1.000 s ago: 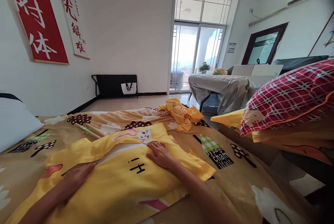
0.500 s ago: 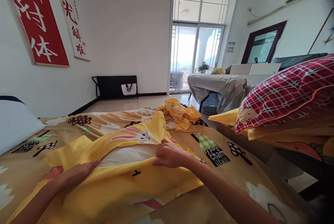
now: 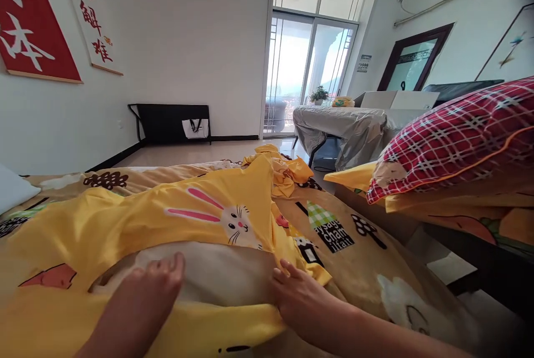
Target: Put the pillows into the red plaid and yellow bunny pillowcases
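Note:
A yellow pillowcase [image 3: 196, 208] with a rabbit print lies on the patterned blanket [image 3: 354, 252] of the bed, its mouth gaping over a white pillow [image 3: 221, 272]. My left hand [image 3: 146, 291] lies flat on the pillow at the opening, fingers stretched out. At the right corner of the opening, my right hand [image 3: 298, 297] has its fingers curled round the lower yellow hem.
A crumpled yellow cloth [image 3: 283, 172] lies at the bed's far edge. A red checked pillow [image 3: 454, 141] sits on stacked bedding at the right. A white pillow [image 3: 12, 188] is at the left edge. Beyond stand a covered table [image 3: 346, 130] and a black rack [image 3: 171, 122].
The pillowcase mouth has been pulled open and toward me, baring the white pillow. Both hands have come nearer, the right going from flat on the fabric to gripping the hem.

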`<control>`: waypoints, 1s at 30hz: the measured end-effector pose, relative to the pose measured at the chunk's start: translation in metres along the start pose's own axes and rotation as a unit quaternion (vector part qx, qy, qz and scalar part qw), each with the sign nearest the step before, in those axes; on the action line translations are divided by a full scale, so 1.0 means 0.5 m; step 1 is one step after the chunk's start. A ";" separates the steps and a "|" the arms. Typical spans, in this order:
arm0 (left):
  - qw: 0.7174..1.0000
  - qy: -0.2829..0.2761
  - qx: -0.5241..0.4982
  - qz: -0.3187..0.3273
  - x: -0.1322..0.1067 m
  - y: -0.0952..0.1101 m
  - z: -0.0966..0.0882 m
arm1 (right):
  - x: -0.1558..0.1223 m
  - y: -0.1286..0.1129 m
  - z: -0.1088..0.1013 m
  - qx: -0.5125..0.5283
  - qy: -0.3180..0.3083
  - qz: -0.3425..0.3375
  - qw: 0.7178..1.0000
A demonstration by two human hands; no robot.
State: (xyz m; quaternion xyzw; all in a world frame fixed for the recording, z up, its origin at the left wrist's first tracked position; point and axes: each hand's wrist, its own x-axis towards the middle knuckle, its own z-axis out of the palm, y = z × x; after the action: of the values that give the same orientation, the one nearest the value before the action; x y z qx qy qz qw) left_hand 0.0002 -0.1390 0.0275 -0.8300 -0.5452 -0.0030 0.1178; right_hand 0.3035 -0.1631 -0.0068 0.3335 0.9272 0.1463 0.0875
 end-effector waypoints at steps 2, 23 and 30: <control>0.984 -0.034 -0.005 0.175 0.041 0.103 -0.035 | -0.005 -0.001 0.006 0.009 0.003 -0.015 1.000; 0.916 0.036 -0.094 0.388 0.270 0.377 0.078 | -0.068 0.016 0.085 -0.015 -0.090 0.153 0.984; 0.885 0.085 -0.112 0.443 0.272 0.381 0.140 | -0.118 0.001 0.109 -0.068 -0.014 0.119 0.990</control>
State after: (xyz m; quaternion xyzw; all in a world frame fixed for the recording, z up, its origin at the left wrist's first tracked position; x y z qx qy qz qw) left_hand 0.2192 -0.0742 -0.0591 -0.9894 -0.1047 -0.0818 0.0588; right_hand 0.3630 -0.1894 -0.0544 0.4369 0.8674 0.2143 0.1046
